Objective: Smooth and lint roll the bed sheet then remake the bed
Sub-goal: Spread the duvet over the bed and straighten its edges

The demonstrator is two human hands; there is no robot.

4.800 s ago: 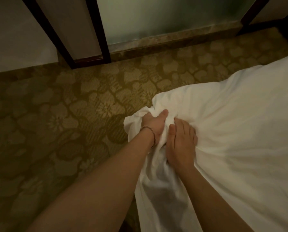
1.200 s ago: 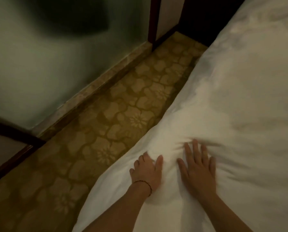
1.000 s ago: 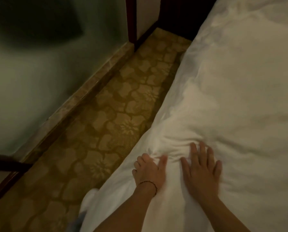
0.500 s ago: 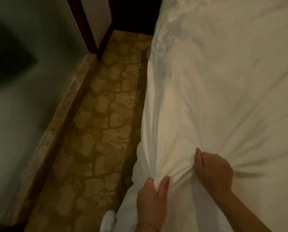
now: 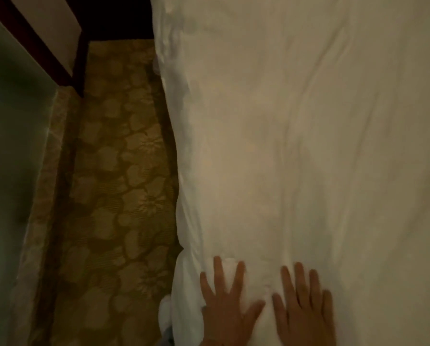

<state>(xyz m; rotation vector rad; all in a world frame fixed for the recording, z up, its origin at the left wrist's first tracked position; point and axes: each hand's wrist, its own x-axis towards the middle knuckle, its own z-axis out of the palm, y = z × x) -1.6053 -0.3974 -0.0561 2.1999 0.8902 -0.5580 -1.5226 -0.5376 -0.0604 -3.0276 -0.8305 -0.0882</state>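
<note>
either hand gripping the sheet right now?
No. The left hand and right hand both lie flat, fingers spread, on the white sheet.

You see a plain white sheet (image 5: 296, 146), tinted warm cream in the dim light, with no print on it. The carpet (image 5: 119, 196) beside your bed is olive-gold with a repeating flower pattern in lighter tan. The wall (image 5: 6, 158) is grey-green, its base strip (image 5: 41, 196) mottled beige, and the frame (image 5: 34, 43) is dark reddish-brown.
</note>
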